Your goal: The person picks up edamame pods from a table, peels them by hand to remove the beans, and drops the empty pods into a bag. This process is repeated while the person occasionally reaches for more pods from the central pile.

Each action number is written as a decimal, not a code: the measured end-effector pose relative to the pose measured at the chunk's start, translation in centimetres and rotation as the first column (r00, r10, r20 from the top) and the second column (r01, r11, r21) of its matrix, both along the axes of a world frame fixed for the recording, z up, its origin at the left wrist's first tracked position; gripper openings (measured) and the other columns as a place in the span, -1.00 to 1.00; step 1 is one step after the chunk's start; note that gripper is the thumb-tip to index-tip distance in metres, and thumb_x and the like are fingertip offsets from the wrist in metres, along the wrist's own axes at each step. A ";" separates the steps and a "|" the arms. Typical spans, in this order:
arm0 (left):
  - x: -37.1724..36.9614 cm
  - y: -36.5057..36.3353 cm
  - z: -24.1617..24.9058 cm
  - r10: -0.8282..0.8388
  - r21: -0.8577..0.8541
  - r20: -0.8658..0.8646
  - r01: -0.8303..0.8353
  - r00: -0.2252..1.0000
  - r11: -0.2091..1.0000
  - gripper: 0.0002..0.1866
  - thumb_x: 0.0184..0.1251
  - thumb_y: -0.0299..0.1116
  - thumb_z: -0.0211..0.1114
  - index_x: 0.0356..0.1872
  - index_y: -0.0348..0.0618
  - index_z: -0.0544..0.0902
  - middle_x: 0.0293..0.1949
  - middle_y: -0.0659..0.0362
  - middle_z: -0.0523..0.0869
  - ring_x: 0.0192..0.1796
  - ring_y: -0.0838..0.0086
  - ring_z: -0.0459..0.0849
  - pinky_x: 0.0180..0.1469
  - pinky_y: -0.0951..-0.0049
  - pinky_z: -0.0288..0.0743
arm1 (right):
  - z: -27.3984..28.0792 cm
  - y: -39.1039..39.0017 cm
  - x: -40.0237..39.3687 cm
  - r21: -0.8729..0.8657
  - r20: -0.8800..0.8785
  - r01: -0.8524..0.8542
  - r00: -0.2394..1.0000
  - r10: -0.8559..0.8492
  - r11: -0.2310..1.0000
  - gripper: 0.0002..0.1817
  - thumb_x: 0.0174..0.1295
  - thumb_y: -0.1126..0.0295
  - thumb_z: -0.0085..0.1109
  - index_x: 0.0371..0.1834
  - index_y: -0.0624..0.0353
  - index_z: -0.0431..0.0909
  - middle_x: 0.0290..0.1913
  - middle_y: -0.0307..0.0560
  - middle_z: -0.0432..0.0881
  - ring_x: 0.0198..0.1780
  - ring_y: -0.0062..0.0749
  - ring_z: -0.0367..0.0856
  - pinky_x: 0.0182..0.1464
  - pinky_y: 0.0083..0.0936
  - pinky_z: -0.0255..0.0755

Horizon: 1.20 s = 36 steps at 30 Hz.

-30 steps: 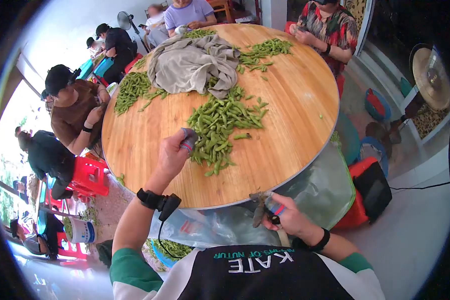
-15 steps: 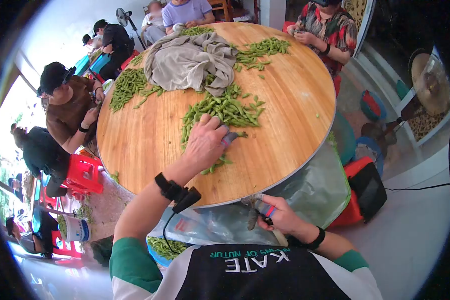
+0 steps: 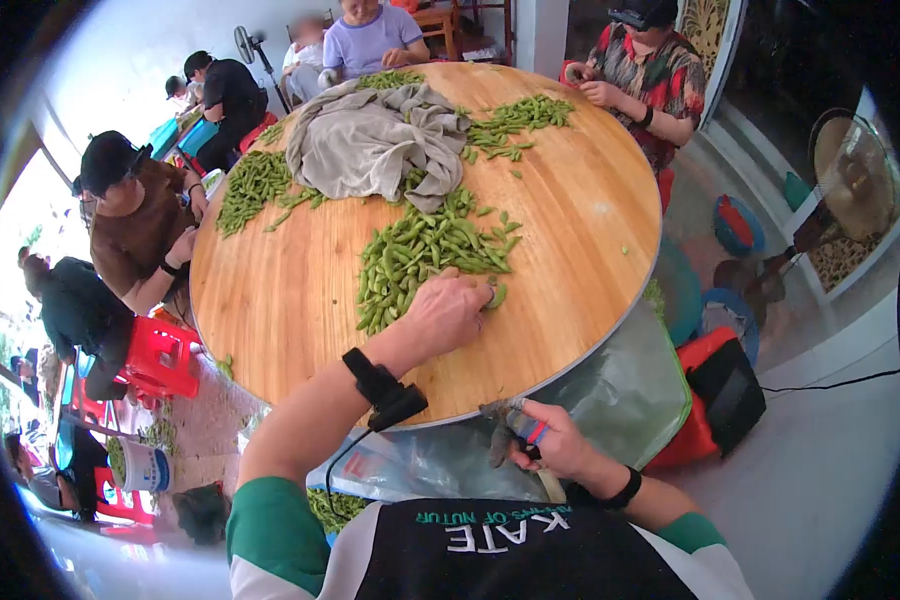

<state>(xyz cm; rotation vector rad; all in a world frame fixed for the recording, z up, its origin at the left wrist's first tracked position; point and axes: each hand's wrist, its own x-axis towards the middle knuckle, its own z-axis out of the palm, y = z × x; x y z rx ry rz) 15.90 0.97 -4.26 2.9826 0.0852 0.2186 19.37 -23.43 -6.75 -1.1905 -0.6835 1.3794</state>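
Over the near side of a heap of green soybean pods (image 3: 415, 255) on the round wooden table, my left hand (image 3: 452, 312) reaches with bent fingers. A single pod (image 3: 498, 294) shows at its fingertips, partly covered by a grey-wrapped finger. My right hand (image 3: 560, 440) is just off the table's near edge, fingers curled. Worn grey coverings and red and blue bands wrap its fingers. Something dark lies between these fingers, too small and covered to name.
A grey cloth (image 3: 370, 140) covers the middle of the wooden table (image 3: 560, 260), among more pod heaps (image 3: 255, 190). People sit around it. Clear plastic sheeting (image 3: 600, 400) hangs below the near edge. A red stool (image 3: 165, 355) is at left; a fan (image 3: 850, 170) stands right.
My left hand has moved right and slightly down along the heap's near edge, its fingers lower. My right hand has barely moved. The whole view has shifted a little.
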 end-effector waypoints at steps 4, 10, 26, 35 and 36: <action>-0.8 -0.1 -0.2 0.052 -0.167 0.167 -0.023 0.985 0.986 -0.82 -0.06 -0.44 0.24 -0.36 -0.20 0.61 -0.43 -0.05 0.61 -0.27 0.05 0.58 -0.17 0.12 0.46 | -0.2 0.0 -0.1 0.045 0.014 0.037 0.999 -0.038 0.998 -0.67 0.43 0.31 -0.20 0.11 0.19 0.46 -0.64 -0.24 0.45 -0.68 -0.66 0.32 -0.66 -0.68 0.14; -1.6 0.6 -0.2 0.130 -0.321 0.181 -0.066 0.975 0.945 -0.82 0.01 -0.48 0.25 -0.29 -0.22 0.58 -0.39 -0.06 0.61 -0.26 0.01 0.60 -0.19 0.13 0.48 | 0.7 0.1 0.3 0.064 -0.073 0.173 0.983 -0.169 0.983 -0.58 0.44 0.33 -0.40 0.19 0.23 0.40 -0.59 -0.08 0.50 -0.67 -0.60 0.33 -0.64 -0.68 0.16; -7.2 -8.3 2.1 0.259 -0.998 -0.069 -0.067 0.963 -0.016 -0.81 0.20 -0.66 0.25 -0.16 -0.29 0.59 -0.25 0.22 0.69 -0.21 0.60 0.62 -0.11 0.56 0.53 | 1.7 0.5 0.0 0.185 -0.206 0.270 0.951 -0.231 0.945 -0.66 0.47 0.27 -0.27 0.11 0.24 0.39 -0.58 -0.15 0.47 -0.66 -0.65 0.30 -0.65 -0.69 0.15; -7.5 -8.7 -0.3 0.276 -0.988 0.082 0.114 0.958 -0.102 -0.78 0.20 -0.73 0.17 -0.16 -0.27 0.56 -0.23 0.24 0.65 -0.15 0.60 0.61 -0.06 0.55 0.53 | 1.6 0.2 -0.1 0.155 -0.243 0.267 0.944 -0.225 0.951 -0.65 0.47 0.26 -0.26 0.11 0.22 0.41 -0.58 -0.17 0.48 -0.68 -0.68 0.30 -0.66 -0.71 0.16; -7.5 -8.7 -0.2 0.268 -0.994 0.078 0.094 0.960 -0.048 -0.78 0.19 -0.73 0.17 -0.16 -0.27 0.55 -0.22 0.23 0.65 -0.14 0.59 0.61 -0.06 0.55 0.52 | 1.3 0.1 -0.1 0.175 -0.196 0.254 0.956 -0.219 0.951 -0.66 0.47 0.28 -0.26 0.14 0.21 0.41 -0.58 -0.18 0.48 -0.68 -0.68 0.30 -0.66 -0.71 0.15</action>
